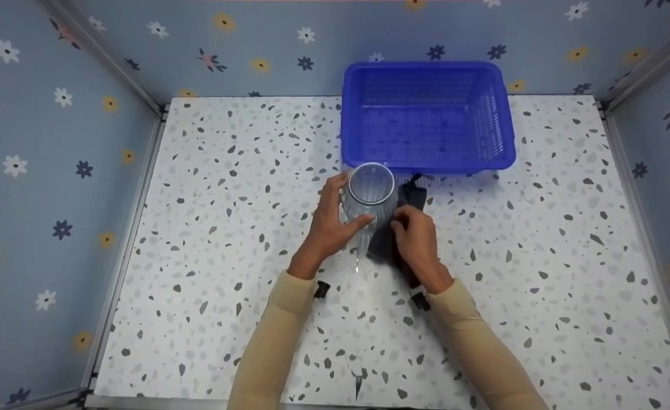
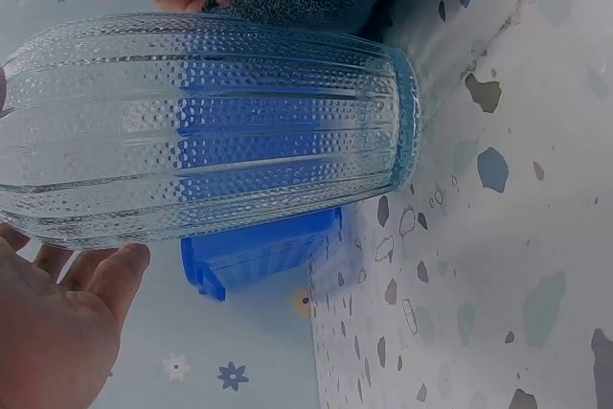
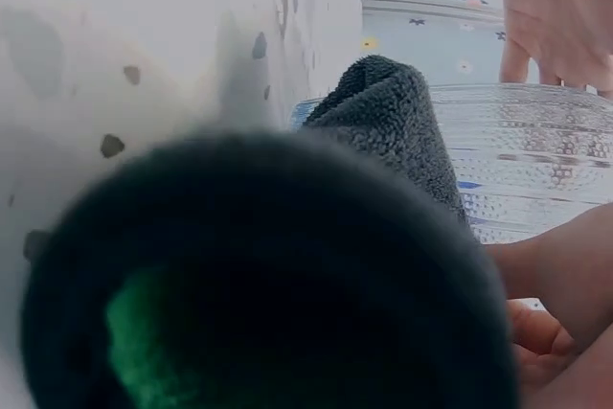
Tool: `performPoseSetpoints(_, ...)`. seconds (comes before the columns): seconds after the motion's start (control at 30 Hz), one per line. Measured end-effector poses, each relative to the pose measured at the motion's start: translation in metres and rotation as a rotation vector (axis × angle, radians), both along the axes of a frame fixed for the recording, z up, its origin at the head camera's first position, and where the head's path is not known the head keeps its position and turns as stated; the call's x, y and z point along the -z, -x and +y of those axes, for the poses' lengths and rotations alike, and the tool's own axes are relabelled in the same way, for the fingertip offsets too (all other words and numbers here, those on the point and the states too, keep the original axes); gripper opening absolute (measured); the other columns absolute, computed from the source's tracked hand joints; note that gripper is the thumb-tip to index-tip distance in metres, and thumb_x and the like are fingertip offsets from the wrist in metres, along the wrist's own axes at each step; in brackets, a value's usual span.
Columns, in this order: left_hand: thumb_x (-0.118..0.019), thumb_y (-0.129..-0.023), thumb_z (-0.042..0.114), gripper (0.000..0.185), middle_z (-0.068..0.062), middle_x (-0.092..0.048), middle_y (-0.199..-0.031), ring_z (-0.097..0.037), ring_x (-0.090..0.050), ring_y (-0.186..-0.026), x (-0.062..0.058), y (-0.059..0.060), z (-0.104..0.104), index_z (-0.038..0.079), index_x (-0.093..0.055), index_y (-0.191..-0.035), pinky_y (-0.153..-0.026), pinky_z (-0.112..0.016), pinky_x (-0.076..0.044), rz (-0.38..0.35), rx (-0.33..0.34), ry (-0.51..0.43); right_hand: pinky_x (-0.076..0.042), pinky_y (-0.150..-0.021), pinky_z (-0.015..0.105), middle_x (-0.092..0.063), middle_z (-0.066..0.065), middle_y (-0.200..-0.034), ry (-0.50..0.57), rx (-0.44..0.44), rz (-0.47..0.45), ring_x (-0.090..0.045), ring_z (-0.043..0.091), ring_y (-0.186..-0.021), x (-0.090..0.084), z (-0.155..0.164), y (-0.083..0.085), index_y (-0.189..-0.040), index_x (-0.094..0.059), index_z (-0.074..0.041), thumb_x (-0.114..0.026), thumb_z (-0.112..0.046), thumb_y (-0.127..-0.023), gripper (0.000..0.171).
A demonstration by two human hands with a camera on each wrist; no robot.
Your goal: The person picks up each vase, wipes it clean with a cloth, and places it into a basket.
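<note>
A clear ribbed glass vase [image 1: 372,213] stands upright on the table, its round mouth facing up. My left hand [image 1: 332,222] holds it round the upper body, thumb on the near side and fingers on the far left. Dimpled bands and a thick base show on the vase [image 2: 239,131] in the left wrist view. Just right of it, my right hand [image 1: 418,236] pinches a dark grey towel [image 1: 381,244] against the vase's side. Folds of the towel [image 3: 397,122] fill much of the right wrist view, the nearest part blurred. The right fingertips are partly hidden there.
A blue plastic basket [image 1: 426,162] with perforated walls stands behind the vase, close to the back wall. The speckled white table [image 1: 226,199] stretches to both sides. Flowered panels [image 1: 44,188] enclose the left, back and right. Small black pieces [image 1: 322,289] show beside the wrists.
</note>
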State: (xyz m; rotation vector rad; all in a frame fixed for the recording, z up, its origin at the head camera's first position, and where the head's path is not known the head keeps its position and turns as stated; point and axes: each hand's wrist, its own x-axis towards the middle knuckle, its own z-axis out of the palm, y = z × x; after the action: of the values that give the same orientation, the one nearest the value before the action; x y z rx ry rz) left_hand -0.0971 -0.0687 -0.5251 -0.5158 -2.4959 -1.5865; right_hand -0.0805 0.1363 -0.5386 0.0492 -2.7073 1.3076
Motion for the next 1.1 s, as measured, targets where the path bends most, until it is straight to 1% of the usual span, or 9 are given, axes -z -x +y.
performPoseSetpoints(0.13,-0.085,-0.091,0.031,0.082,-0.019,-0.042,-0.158,-0.033,-0.042,-0.147,0.0,0.0,0.0,-0.001,-0.039,-0.151,-0.115,-0.053,-0.042,0.018,0.012,-0.008,-0.055,-0.087,0.052,-0.074,0.021,-0.099,0.032,0.002,0.047,-0.071,0.038,-0.095,-0.011,0.001,-0.004,-0.1,-0.073,0.004,-0.072,0.007,-0.094,0.007)
performPoseSetpoints(0.23,-0.078,-0.094,0.052,0.087,-0.02,-0.042,-0.157,-0.034,-0.042,-0.147,0.0,0.0,-0.001,-0.003,-0.039,-0.15,-0.115,-0.053,-0.042,0.036,0.021,-0.017,-0.056,-0.086,0.051,-0.074,0.02,-0.098,0.068,0.004,0.104,-0.071,0.037,-0.094,-0.024,0.002,-0.006,-0.1,-0.073,0.004,-0.072,0.008,-0.094,0.008)
performPoseSetpoints(0.37,-0.062,-0.092,0.076,0.1,-0.021,-0.042,-0.157,-0.034,-0.042,-0.147,0.001,0.001,-0.001,-0.002,-0.039,-0.15,-0.116,-0.051,-0.042,0.05,0.019,-0.019,-0.057,-0.084,0.05,-0.074,0.02,-0.097,0.104,0.018,0.159,-0.072,0.036,-0.093,-0.043,0.001,-0.008,-0.099,-0.073,0.005,-0.071,0.01,-0.093,0.008)
performPoseSetpoints(0.47,-0.065,-0.093,0.072,0.096,-0.021,-0.042,-0.156,-0.034,-0.042,-0.147,0.001,0.001,0.0,-0.001,-0.039,-0.15,-0.116,-0.051,-0.042,0.061,0.019,-0.021,-0.057,-0.085,0.051,-0.075,0.021,-0.098,0.096,0.03,0.191,-0.072,0.037,-0.095,-0.056,-0.002,-0.008,-0.101,-0.073,0.006,-0.072,0.009,-0.093,0.008)
performPoseSetpoints(0.57,-0.077,-0.095,0.054,0.086,-0.021,-0.043,-0.156,-0.033,-0.043,-0.147,0.001,0.0,0.0,0.0,-0.039,-0.15,-0.116,-0.051,-0.042,0.071,0.02,-0.025,-0.057,-0.088,0.051,-0.074,0.021,-0.1,0.07,0.035,0.218,-0.072,0.038,-0.097,-0.067,-0.005,-0.007,-0.102,-0.074,0.006,-0.073,0.007,-0.094,0.008)
performPoseSetpoints(0.67,-0.085,-0.091,0.033,0.081,-0.021,-0.043,-0.156,-0.033,-0.043,-0.146,0.0,0.0,0.0,-0.001,-0.04,-0.149,-0.116,-0.051,-0.042,0.069,0.014,-0.025,-0.057,-0.09,0.051,-0.074,0.021,-0.101,0.056,0.034,0.23,-0.072,0.038,-0.099,-0.075,-0.008,-0.006,-0.102,-0.074,0.005,-0.073,0.006,-0.094,0.008)
performPoseSetpoints(0.77,-0.087,-0.088,0.024,0.081,-0.022,-0.043,-0.155,-0.034,-0.043,-0.146,0.0,0.0,0.001,-0.002,-0.04,-0.149,-0.116,-0.052,-0.042,0.068,0.007,-0.023,-0.057,-0.09,0.052,-0.074,0.02,-0.101,0.052,0.03,0.236,-0.072,0.037,-0.099,-0.079,-0.01,-0.006,-0.103,-0.074,0.005,-0.073,0.006,-0.094,0.008)
performPoseSetpoints(0.97,-0.087,-0.089,0.025,0.081,-0.022,-0.044,-0.154,-0.034,-0.043,-0.146,0.001,0.002,0.002,-0.003,-0.04,-0.148,-0.117,-0.053,-0.04,0.093,0.01,-0.028,-0.057,-0.091,0.051,-0.073,0.02,-0.102,0.046,0.025,0.258,-0.072,0.037,-0.1,-0.076,-0.01,-0.006,-0.103,-0.074,0.005,-0.073,0.006,-0.095,0.008)
performPoseSetpoints(1.1,-0.08,-0.094,0.046,0.083,-0.022,-0.043,-0.155,-0.035,-0.042,-0.146,0.002,0.001,0.001,-0.001,-0.039,-0.149,-0.117,-0.053,-0.041,0.087,0.016,-0.027,-0.057,-0.088,0.052,-0.073,0.02,-0.101,0.038,0.026,0.25,-0.071,0.037,-0.098,-0.068,-0.007,-0.007,-0.104,-0.073,0.005,-0.072,0.007,-0.095,0.009)
